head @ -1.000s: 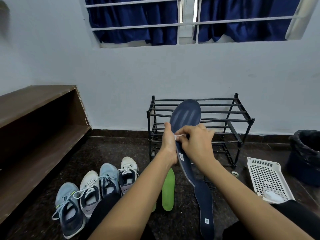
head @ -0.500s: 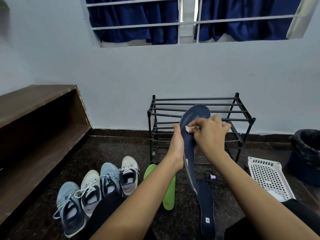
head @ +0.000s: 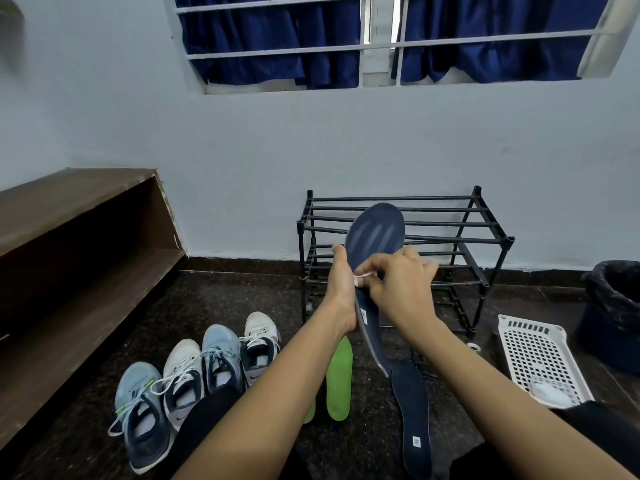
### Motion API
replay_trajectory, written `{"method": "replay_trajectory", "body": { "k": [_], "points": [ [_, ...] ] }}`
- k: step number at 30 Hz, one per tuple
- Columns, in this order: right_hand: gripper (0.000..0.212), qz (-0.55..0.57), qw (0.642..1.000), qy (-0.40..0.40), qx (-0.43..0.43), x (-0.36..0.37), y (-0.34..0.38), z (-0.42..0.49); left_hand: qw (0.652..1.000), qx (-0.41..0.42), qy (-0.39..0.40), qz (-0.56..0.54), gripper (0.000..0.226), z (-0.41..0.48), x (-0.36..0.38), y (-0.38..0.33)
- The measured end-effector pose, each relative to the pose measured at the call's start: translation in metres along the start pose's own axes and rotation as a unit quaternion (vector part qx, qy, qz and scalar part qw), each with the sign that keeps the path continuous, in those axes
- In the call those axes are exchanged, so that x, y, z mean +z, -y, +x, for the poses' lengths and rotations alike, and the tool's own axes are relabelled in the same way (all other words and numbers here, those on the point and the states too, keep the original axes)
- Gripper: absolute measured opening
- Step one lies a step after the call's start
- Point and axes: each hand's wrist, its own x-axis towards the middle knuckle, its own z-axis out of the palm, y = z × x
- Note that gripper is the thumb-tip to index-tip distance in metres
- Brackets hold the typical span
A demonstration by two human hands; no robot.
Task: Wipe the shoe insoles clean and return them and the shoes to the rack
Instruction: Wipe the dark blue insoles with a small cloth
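My left hand [head: 341, 289] grips a dark blue insole [head: 375, 237] by its edge and holds it upright in front of the black shoe rack [head: 485, 237]. My right hand [head: 401, 289] pinches a small white wipe [head: 363, 277] against the insole's middle. On the floor lie a second dark blue insole [head: 414, 417] and a green insole [head: 339, 382]; another green insole [head: 310, 412] shows partly under my left arm. Several sneakers [head: 194, 379] stand in a row at the lower left.
A white perforated basket [head: 540, 355] holding something white lies on the floor at the right. A black bin [head: 613, 306] stands beyond it. A brown wooden shelf unit [head: 69, 254] runs along the left wall. The floor is dark stone.
My right hand with the wipe went up the insole toward its toe and has come back down to the middle. The held insole has tilted slightly left.
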Motion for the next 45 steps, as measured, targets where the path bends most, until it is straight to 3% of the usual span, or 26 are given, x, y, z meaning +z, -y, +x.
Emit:
{"method": "replay_trajectory", "body": {
  "k": [13, 17, 24, 37, 40, 45],
  "points": [
    [0.004, 0.026, 0.995, -0.039, 0.093, -0.013, -0.022, 0.024, 0.999, 0.005, 0.038, -0.005, 0.068, -0.001, 0.010, 0.018],
    [0.005, 0.050, 0.996, -0.032, 0.067, -0.007, -0.014, 0.016, 0.999, -0.013, 0.052, -0.011, 0.068, 0.000, 0.004, 0.011],
    [0.012, 0.044, 0.998, 0.033, 0.014, 0.001, 0.004, -0.004, 1.000, -0.013, -0.011, -0.009, 0.073, 0.002, -0.006, 0.001],
    [0.007, -0.005, 0.995, -0.046, 0.087, -0.006, -0.021, 0.023, 0.998, -0.015, 0.052, -0.015, 0.062, -0.008, 0.009, 0.018],
    [0.007, 0.041, 0.992, -0.042, 0.108, -0.006, -0.023, 0.025, 0.998, -0.020, 0.066, -0.013, 0.063, -0.013, 0.010, 0.016],
    [0.007, 0.054, 0.997, -0.024, 0.051, 0.001, -0.009, 0.011, 0.998, -0.024, 0.044, -0.039, 0.069, -0.010, 0.001, 0.005]
  ]
}}
